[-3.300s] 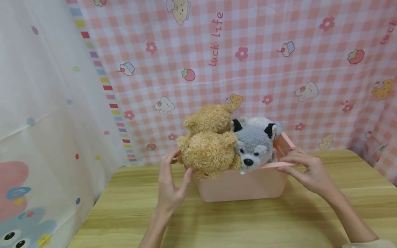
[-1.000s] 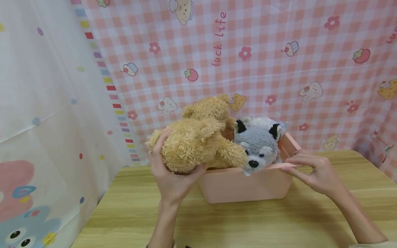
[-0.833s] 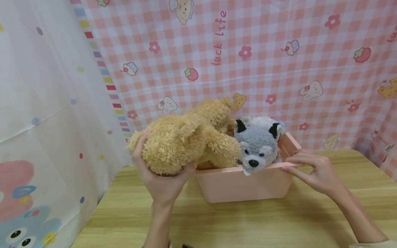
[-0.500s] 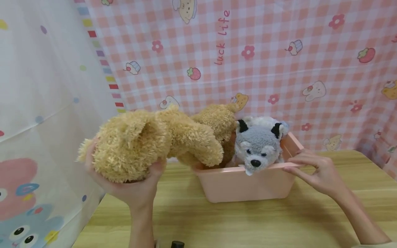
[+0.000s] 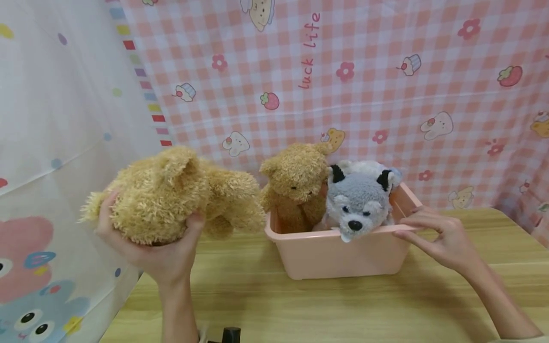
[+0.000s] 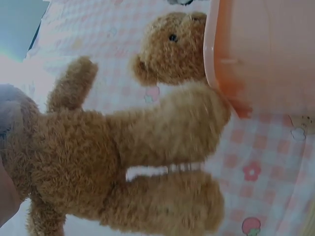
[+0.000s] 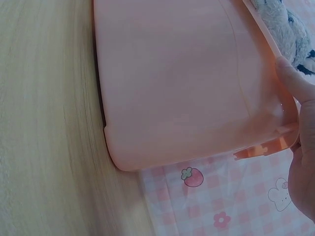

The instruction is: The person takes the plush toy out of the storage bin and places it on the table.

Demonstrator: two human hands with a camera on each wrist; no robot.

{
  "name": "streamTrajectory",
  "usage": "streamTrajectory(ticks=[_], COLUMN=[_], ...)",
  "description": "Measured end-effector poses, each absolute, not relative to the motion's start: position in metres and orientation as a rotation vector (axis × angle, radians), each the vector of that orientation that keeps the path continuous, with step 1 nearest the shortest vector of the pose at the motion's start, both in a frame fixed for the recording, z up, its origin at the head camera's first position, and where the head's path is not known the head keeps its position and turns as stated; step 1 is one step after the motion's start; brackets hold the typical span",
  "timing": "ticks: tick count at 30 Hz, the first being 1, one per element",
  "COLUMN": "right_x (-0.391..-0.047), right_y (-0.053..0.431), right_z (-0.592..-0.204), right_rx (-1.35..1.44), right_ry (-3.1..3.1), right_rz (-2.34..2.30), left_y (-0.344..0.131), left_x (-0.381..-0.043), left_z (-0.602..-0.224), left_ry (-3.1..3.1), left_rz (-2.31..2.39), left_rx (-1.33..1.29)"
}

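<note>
My left hand (image 5: 160, 257) grips a tan teddy bear (image 5: 150, 209) round its head, up in the air left of a pink plastic bin (image 5: 343, 257). In the left wrist view the bear's body (image 6: 78, 157) and two legs stretch toward the bin wall (image 6: 266, 54). A second teddy bear (image 5: 296, 171) sits upright in the bin's left end. Beside it, a grey husky plush (image 5: 360, 202) rests its chin on the front rim. Thumb and fingers of my right hand (image 5: 448, 240) pinch the rim at the front right corner, also seen in the right wrist view (image 7: 305, 128).
The bin stands on a wood-grain table (image 5: 334, 305). A white plush (image 5: 364, 167) shows behind the husky. Pink checked cloth (image 5: 279, 62) hangs at the back, and a white printed curtain (image 5: 81, 200) at the left. A black object (image 5: 231, 334) pokes in at the bottom edge.
My left hand has taken hold of the front teddy bear, lifted it out of the bin and carried it left. The other bear's face now shows. My right hand has stayed on the rim.
</note>
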State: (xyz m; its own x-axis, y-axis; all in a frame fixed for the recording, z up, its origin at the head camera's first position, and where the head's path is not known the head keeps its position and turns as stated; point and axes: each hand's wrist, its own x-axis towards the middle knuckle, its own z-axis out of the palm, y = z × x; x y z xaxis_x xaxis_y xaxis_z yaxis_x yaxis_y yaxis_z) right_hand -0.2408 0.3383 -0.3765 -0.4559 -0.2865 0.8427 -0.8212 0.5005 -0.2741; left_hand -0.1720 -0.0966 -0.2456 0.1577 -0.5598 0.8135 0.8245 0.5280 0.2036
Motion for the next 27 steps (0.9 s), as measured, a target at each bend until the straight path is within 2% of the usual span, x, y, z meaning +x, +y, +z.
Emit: streamTrajectory(ticks=[14, 27], right_x=[-0.239, -0.241], right_y=[0.337, 0.338], right_z=[-0.376, -0.378], right_rx=[0.874, 0.883], right_ry=[-2.018, -1.996], right_rz=[0.887, 0.897], left_y=[-0.135, -0.143], left_x=[-0.210, -0.244], left_z=[-0.289, -0.339], left_ry=[-1.438, -1.785], left_rz=[-0.826, -0.955], left_rx=[-0.212, -0.121])
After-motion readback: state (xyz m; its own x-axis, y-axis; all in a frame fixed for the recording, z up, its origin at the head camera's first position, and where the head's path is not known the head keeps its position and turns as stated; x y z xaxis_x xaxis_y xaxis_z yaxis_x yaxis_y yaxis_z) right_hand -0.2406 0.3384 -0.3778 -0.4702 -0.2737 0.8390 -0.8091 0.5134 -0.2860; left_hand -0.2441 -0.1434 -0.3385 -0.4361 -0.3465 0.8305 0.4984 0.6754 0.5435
